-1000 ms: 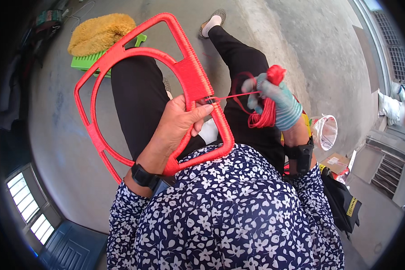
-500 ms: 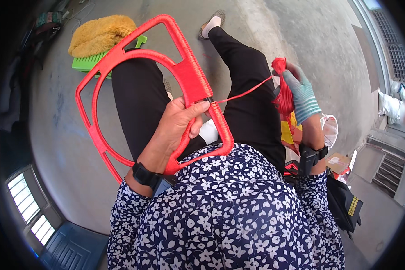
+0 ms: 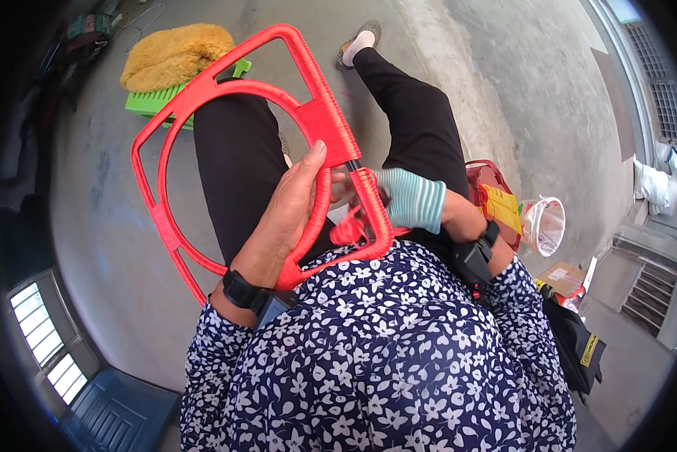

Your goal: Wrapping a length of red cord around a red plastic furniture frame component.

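Fingers of the left hand clamp the red frame; gloved right hand fingers pinch red cord against it.

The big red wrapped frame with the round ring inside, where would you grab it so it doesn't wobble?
Grip the red cord-wrapped frame on its curved ring near the lower right corner, coming from the person's left side. The bare left hand already wraps that part there, beside the spot where the gloved right hand works the red cord. The far end sticks out unsupported over the knees, so a near grip probably steadies it best.
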`<control>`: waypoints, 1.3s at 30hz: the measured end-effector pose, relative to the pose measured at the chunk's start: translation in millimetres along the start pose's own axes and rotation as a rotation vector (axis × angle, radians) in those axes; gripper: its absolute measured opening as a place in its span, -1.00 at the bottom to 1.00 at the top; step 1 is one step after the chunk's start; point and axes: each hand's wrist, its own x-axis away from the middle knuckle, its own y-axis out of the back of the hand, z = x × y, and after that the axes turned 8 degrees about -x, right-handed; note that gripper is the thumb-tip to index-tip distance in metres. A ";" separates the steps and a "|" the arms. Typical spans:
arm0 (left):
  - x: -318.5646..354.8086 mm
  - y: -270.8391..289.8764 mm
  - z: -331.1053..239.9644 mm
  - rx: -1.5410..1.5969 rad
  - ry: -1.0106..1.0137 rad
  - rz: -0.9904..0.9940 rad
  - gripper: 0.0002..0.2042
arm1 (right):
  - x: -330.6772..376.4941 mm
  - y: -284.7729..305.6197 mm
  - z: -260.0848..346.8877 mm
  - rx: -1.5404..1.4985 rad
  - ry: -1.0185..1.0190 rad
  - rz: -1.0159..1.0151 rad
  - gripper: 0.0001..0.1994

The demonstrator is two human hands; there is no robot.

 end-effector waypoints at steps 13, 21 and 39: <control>7.1 1.6 -1.4 -0.018 0.096 0.096 -0.49 | 0.4 17.6 32.0 -0.770 0.360 -0.631 -0.36; 17.7 -1.7 -7.4 -0.271 0.114 0.143 -0.46 | 21.9 10.8 22.1 0.047 0.042 -0.634 -0.74; 16.5 3.2 -9.2 -0.285 0.062 0.187 -0.46 | -3.7 -8.8 19.3 -0.442 -0.022 -0.627 -0.78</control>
